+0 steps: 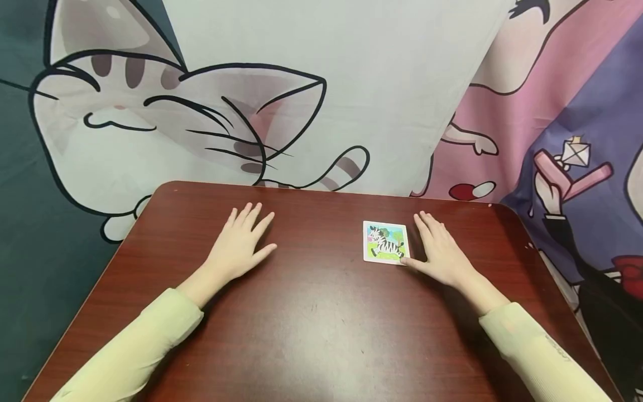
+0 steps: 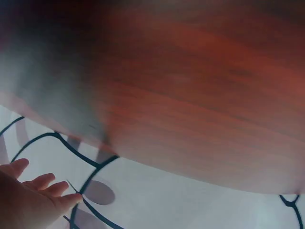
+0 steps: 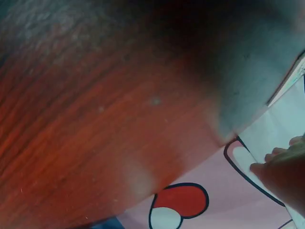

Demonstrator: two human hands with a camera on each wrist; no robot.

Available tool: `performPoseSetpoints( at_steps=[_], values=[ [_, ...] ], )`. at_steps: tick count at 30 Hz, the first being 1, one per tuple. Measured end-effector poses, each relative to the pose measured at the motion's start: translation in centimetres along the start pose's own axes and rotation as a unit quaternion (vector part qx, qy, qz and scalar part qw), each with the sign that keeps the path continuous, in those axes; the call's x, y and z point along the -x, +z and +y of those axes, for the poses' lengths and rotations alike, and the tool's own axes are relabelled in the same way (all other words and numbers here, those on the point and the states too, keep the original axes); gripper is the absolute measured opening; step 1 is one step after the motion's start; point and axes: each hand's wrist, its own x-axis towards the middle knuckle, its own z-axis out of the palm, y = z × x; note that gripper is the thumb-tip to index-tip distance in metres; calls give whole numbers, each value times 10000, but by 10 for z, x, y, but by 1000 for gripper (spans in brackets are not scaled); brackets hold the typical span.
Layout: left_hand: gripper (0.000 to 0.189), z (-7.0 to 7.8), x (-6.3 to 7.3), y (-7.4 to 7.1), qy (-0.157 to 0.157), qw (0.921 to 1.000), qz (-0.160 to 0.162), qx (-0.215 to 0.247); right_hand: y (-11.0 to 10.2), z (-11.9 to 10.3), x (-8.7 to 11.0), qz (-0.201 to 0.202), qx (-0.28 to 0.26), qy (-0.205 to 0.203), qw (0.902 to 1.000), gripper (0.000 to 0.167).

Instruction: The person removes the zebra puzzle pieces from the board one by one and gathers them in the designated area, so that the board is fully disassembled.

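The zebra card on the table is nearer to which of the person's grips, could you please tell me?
Right: the right grip is beside the zebra card, reaching its lower right corner; the left grip is well away to the card's left.

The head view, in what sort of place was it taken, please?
Probably an indoor play or filming corner, though the room itself is not shown. A reddish-brown table stands before cartoon-printed cloth with a large cat, and a zebra picture card lies on the tabletop.
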Motion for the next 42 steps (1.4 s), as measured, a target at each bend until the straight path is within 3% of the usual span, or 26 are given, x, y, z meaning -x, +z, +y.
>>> performPoseSetpoints(
  at_steps=[8, 15, 23, 30, 42],
  values=[
    [61, 26, -27, 3, 397, 9978, 132, 521, 3, 4, -7, -109, -722, -82, 9973, 104],
    [50, 52, -50, 7, 420, 9878, 79, 1498, 9, 6, -15, -251, -1006, -390, 9938, 100],
    [44, 78, -76, 6, 436, 9695, -168, 2406, 15, 5, -20, -297, -1022, -628, 9923, 102],
    [40, 95, -98, 15, 501, 9537, -387, 2941, 19, 10, -20, -339, -958, -705, 9923, 101],
    [32, 118, -131, 30, 505, 9183, -647, 3872, 21, 12, -21, -393, -987, -735, 9916, 99]
  ],
)
